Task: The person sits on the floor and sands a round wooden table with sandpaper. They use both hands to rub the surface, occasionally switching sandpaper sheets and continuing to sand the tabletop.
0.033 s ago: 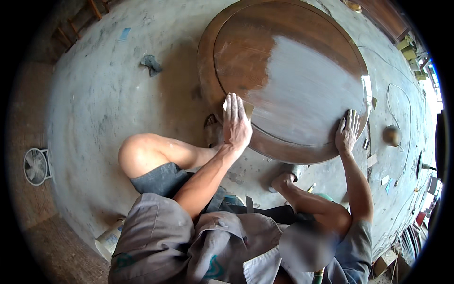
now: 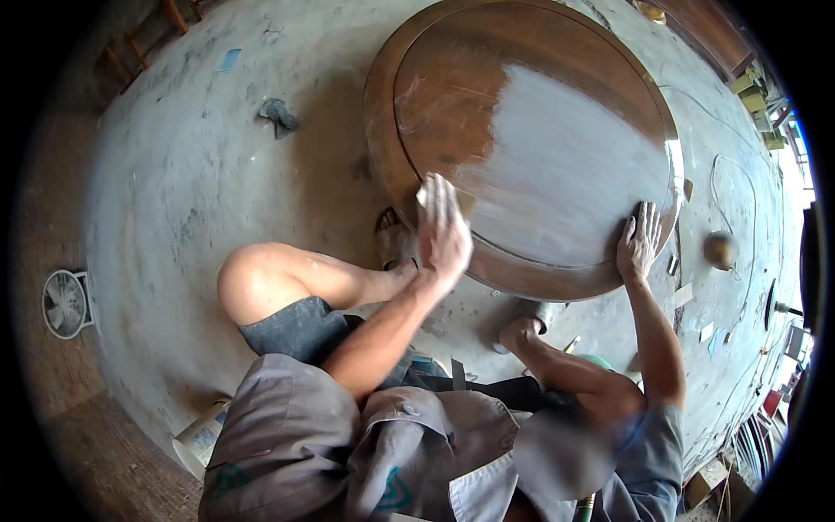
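A big round wooden tabletop lies flat on the concrete floor in front of me. Its left part is dark brown, while the middle and right look dull grey. My left hand lies flat on the near left edge, pressing a small pale sanding pad under its fingers. At the near right edge, my right hand rests on the rim with its fingers spread and holds nothing. I am crouched low, with one bare knee to the left and a sandalled foot beside the table's edge.
A small floor fan stands at the far left. A crumpled grey rag lies on the concrete left of the tabletop. Right of it are a round wooden ball, a thin cable and scraps of paper.
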The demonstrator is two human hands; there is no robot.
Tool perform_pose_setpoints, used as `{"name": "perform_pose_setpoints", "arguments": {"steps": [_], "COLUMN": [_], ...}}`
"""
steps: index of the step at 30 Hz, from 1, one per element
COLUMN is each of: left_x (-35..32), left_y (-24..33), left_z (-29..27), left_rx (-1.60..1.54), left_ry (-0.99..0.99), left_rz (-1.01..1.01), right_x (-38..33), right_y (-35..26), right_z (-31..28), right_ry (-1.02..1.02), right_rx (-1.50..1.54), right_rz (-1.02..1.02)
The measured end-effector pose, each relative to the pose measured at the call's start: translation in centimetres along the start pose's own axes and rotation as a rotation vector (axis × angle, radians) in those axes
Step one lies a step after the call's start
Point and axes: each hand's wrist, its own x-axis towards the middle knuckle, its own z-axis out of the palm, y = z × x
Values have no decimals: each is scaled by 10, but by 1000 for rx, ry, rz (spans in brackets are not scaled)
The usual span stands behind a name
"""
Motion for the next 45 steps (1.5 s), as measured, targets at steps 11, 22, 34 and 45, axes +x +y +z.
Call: {"name": "perform_pose_setpoints", "arguments": {"steps": [11,22,34,45], "left_x": [-15,-13,-4,17], "left_y": [21,50,25,14], "left_z": [10,17,22,16], "left_rx": [31,-31,-60,-43], "left_ry": [-127,-119,-123,-78], "left_rz": [48,81,93,81], "right_x": [0,1,-1,-2], "right_y": [-5,-7,-2,-3], "right_z": [-3,-7,-3,-9], "right_ry": [22,12,6,8], "right_rx": [13,12,6,16], "right_rz": [-23,-8,-15,6]}}
